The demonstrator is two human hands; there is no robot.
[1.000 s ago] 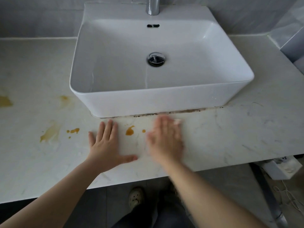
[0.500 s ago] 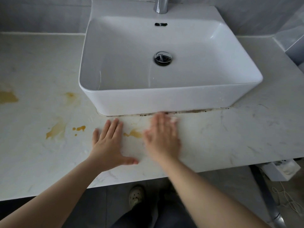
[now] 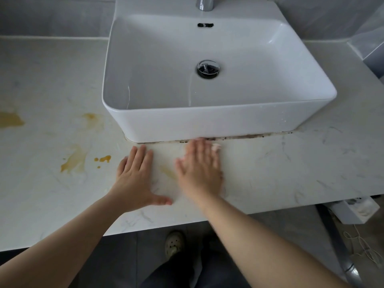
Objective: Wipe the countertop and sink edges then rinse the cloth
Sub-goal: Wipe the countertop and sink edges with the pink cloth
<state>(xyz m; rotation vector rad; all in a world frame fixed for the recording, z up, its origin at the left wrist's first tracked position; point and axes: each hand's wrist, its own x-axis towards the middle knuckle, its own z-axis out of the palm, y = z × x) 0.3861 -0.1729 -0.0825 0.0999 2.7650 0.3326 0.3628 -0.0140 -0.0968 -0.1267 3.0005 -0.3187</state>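
While both bare hands lie palm-down on the pale marble-veined countertop, they sit just in front of the white rectangular ceramic vessel sink. Left hand: flat, fingers extended and close together, thumb spread toward the right, gripping nothing. Right hand: also flat with fingers extended, its outline blurred, fingertips reaching the dark, grimy seam where the sink base meets the counter. A small pale scrap of cloth shows at the right hand's outer fingertips; most of it is hidden beneath the palm, so its full extent cannot be told. The hand presses on it rather than closing around it. The two hands are near each other but apart, with a faint yellowish smear on the counter between them.

Left of the left hand, several orange-yellow stains mark the surface, with small droplets nearby and further patches toward the left edge. Inside the basin, a chrome pop-up drain sits at the centre, an overflow slot on the rear wall, and the base of a chrome tap above it. Below the counter edge, a light-coloured perforated shoe stands on dark floor.
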